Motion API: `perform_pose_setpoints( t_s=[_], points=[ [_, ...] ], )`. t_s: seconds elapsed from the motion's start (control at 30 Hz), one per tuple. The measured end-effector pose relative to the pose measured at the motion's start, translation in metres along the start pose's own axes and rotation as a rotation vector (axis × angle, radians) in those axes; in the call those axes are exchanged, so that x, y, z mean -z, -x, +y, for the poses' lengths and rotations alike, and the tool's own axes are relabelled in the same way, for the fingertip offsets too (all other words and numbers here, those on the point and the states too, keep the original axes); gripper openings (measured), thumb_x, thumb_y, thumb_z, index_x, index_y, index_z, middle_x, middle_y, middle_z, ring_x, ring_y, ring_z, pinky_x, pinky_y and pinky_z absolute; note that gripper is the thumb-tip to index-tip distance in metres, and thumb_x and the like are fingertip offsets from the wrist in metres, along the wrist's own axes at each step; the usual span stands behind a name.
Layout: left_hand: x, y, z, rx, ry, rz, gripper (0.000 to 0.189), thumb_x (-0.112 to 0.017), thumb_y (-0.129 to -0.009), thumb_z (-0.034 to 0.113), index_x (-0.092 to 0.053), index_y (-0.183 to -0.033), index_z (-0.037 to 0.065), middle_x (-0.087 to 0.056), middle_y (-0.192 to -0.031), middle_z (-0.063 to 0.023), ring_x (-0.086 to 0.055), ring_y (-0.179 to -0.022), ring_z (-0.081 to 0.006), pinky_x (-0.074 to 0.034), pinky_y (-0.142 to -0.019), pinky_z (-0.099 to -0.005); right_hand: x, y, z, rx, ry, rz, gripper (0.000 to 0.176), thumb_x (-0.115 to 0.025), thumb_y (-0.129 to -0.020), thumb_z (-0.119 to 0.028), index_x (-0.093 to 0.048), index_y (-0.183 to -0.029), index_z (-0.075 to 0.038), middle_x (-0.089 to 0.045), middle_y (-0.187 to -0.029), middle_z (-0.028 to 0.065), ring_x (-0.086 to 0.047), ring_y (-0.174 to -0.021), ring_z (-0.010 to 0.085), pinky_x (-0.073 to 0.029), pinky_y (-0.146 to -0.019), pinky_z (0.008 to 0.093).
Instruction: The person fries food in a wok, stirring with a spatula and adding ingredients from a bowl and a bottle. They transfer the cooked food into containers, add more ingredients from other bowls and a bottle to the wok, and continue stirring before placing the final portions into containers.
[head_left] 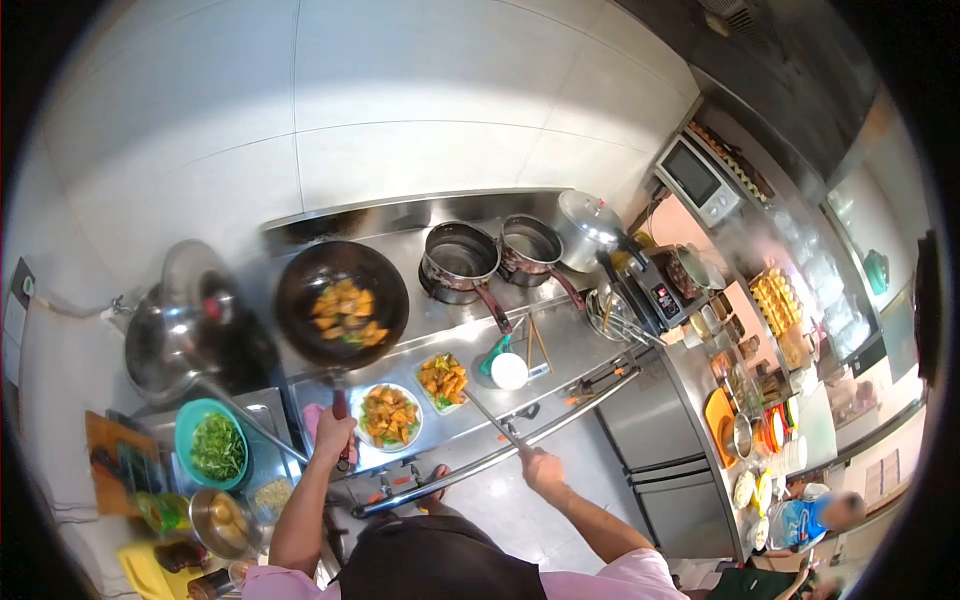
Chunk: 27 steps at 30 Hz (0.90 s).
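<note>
My left hand (pixel 335 437) is closed round the dark red handle of a wok (pixel 292 318), which holds orange-brown food with green pieces. In my right hand (pixel 541 470) is the handle of a long metal utensil (pixel 488 412). Its far end reaches towards a square-looking plate of similar food (pixel 442 383). Between that plate and my left hand lies a round white plate of food (pixel 390 417). A white bowl (pixel 509 371) stands to the right, beside a green item and chopsticks.
Two dark saucepans (pixel 460 252) and a pressure cooker (pixel 590 228) stand at the back. A teal bowl of greens (pixel 212 446) is at the left. A metal rail (pixel 500 450) runs along the stove's front. Another person (pixel 800 522) is at the lower right.
</note>
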<state>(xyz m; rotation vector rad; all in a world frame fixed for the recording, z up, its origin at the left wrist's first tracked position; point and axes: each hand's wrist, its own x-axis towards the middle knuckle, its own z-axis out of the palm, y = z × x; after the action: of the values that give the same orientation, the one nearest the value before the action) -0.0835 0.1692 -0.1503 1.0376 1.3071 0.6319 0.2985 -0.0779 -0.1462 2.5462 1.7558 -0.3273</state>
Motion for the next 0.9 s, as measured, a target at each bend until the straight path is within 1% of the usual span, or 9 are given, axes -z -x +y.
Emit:
perform_pose_setpoints(
  t_s=[0.03, 0.13, 0.23, 0.33, 0.53, 0.73, 0.9],
  points=[
    [0.001, 0.001, 0.002, -0.003, -0.005, 0.002, 0.009, -0.058, -0.081, 0.003, -0.053, -0.089, 0.002, -0.051, -0.058, -0.0048, -0.05, -0.041, -0.0154, -0.043, -0.036, -0.0308, -0.003, 0.001, -0.004, 0.015, -0.007, 0.058, 0.036, -0.051, -0.098, -0.027, -0.053, -0.134, -0.018, -0.066, -0.081, 0.0176, -0.066, -0.071, 0.0389, -0.052, -0.062, 0.0514],
    [0.003, -0.001, -0.002, -0.04, 0.008, -0.015, 0.009, -0.058, -0.081, 0.002, -0.053, -0.088, 0.002, -0.051, -0.058, -0.0048, -0.05, -0.041, -0.0156, -0.043, -0.036, -0.0309, 0.004, 0.01, -0.014, 0.008, -0.017, 0.042, 0.041, -0.051, -0.097, -0.027, -0.051, -0.136, -0.015, -0.066, -0.084, 0.0193, -0.068, -0.069, 0.0375, -0.054, -0.061, 0.0509],
    [0.002, -0.003, -0.005, -0.044, 0.003, -0.007, 0.009, -0.058, -0.081, 0.003, -0.053, -0.089, 0.002, -0.051, -0.058, -0.0048, -0.05, -0.041, -0.0155, -0.043, -0.036, -0.0308, 0.012, 0.017, -0.028, -0.039, -0.016, 0.056, 0.04, -0.052, -0.097, -0.028, -0.052, -0.135, -0.018, -0.066, -0.085, 0.0197, -0.068, -0.07, 0.0382, -0.054, -0.06, 0.051],
    [0.003, -0.005, -0.007, -0.037, 0.015, -0.012, 0.01, -0.058, -0.081, 0.003, -0.053, -0.089, 0.001, -0.052, -0.058, -0.0048, -0.051, -0.042, -0.0156, -0.042, -0.036, -0.0309, 0.016, 0.022, -0.04, -0.111, -0.037, 0.081, 0.036, -0.054, -0.096, -0.026, -0.055, -0.132, -0.022, -0.064, -0.085, 0.0167, -0.066, -0.069, 0.0378, -0.052, -0.061, 0.0504],
    [0.004, -0.007, -0.008, -0.023, 0.025, -0.02, 0.011, -0.058, -0.08, 0.002, -0.053, -0.09, 0.001, -0.052, -0.058, -0.0052, -0.051, -0.041, -0.0159, -0.042, -0.036, -0.0311, 0.016, 0.033, -0.047, -0.131, -0.062, 0.154, 0.037, -0.057, -0.094, -0.021, -0.056, -0.131, -0.022, -0.062, -0.086, 0.0165, -0.066, -0.074, 0.0368, -0.052, -0.062, 0.0501],
    [0.005, -0.007, -0.008, -0.019, 0.032, -0.015, 0.01, -0.057, -0.08, 0.003, -0.054, -0.089, 0.0, -0.052, -0.056, -0.0057, -0.05, -0.039, -0.0164, -0.042, -0.036, -0.0311, 0.021, 0.04, -0.054, -0.168, -0.052, 0.153, 0.037, -0.057, -0.092, -0.018, -0.057, -0.129, -0.022, -0.061, -0.088, 0.0162, -0.065, -0.08, 0.035, -0.052, -0.063, 0.0491],
    [0.008, -0.005, -0.004, -0.054, 0.007, -0.03, 0.01, -0.057, -0.079, 0.003, -0.053, -0.088, 0.0, -0.052, -0.056, -0.0058, -0.05, -0.039, -0.0168, -0.042, -0.036, -0.032, 0.036, 0.046, -0.062, -0.193, -0.045, 0.144, 0.039, -0.058, -0.09, -0.016, -0.058, -0.128, -0.022, -0.061, -0.088, 0.0165, -0.065, -0.081, 0.0352, -0.052, -0.066, 0.049]
  ],
)
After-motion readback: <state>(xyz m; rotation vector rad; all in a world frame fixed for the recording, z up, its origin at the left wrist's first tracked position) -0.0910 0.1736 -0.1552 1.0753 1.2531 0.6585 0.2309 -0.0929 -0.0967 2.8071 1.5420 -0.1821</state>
